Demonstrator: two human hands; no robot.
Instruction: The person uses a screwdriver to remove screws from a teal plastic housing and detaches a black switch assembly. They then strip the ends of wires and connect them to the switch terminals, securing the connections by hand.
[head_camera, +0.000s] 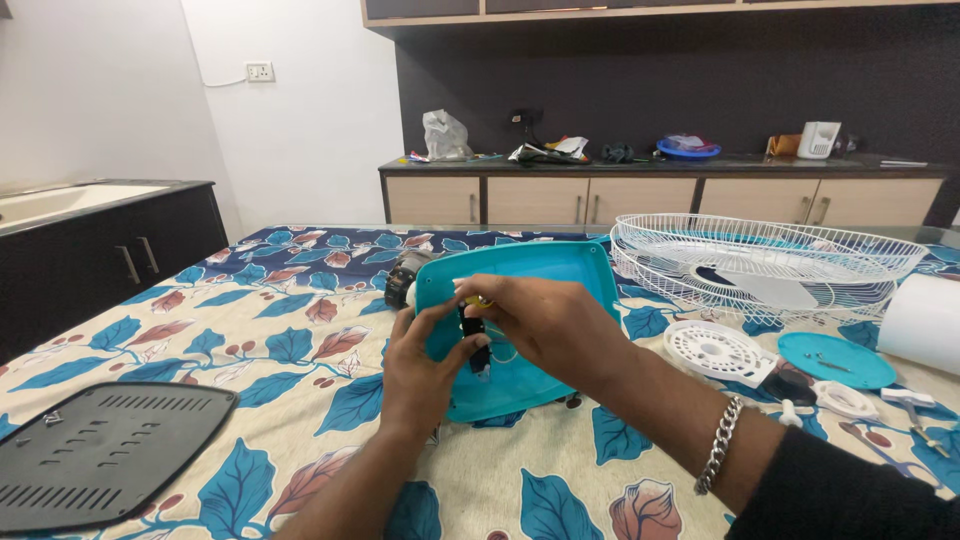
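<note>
- One view only, the head camera, looking down on both my hands over a flower-print bedsheet (300, 470).
- Left hand (425, 372): cupped against the near edge of the teal plastic fan housing (540, 275), fingers curled and steadying it; thumb up beside a small black part (474, 338).
- Right hand (545, 318): closed in a pinch over that black part, a yellow bit showing at its top. Whether it grips the part itself or only the wiring under it, I cannot tell.
- Fan housing sits tilted on the sheet at the middle of the frame, its far end raised; a grey motor (403, 275) pokes out at its upper left corner.
- Handling, my judgement: the housing is a stiff, thin moulded shell, light by itself but motor-heavy at one end, so it wants holding by the rim near the motor. The black part looks small and fiddly, with thin leads that would tear if tugged; pinch its body, not the wires.
- Around: black vented base plate (105, 450) at near left, well apart. White wire fan guards (760, 262) stacked to the right, a white round grille piece (715, 350) and teal round cap (835, 360) beside them.
- Silver chain bracelet (720, 445) on my right wrist.
</note>
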